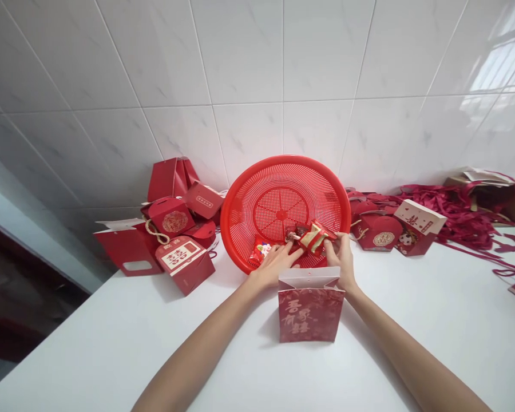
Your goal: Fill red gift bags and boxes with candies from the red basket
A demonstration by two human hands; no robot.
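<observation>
A round red plastic basket point(283, 166) leans tilted against the tiled wall. Wrapped items lie in its lower part, among them a red packet with a coloured print point(262, 250) at the left. My left hand point(277, 263) reaches over the basket's lower rim with its fingers spread, touching the items. At the basket's right side, my right hand point(341, 260) has its thumb and fingers closed at the edge of a red and gold packet point(315, 239). Between my forearms a red paper bag point(311, 315) with a pale open top stands upright on the white table point(232, 366).
Several red boxes point(186, 263) are piled left of the basket. More boxes point(419, 226) stand at the right, beside a heap of dark red ribbon point(459, 220). A brown carton point(504, 200) is at the far right, by the wall.
</observation>
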